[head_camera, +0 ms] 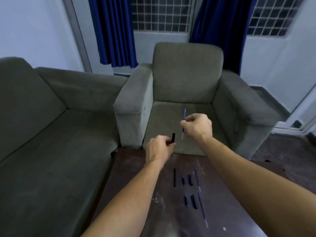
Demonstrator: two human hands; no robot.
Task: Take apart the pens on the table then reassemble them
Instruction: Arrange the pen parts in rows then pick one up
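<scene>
Right hand (196, 126) pinches a refill (184, 120), left hand (159, 147) grips what looks like a barrel (173, 138), both above the desk (136, 194); align tip with bore, then slide straight.

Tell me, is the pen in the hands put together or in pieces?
In pieces. The right hand holds the thin blue refill by itself, and the left hand holds the black barrel apart from it.

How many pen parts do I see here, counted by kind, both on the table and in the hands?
Thin refills: 3, two on the table, one in the right hand.
Long black barrels: 2, one on the table, one in the left hand.
Short dark or blue pieces: 4.
Total: 9
</scene>
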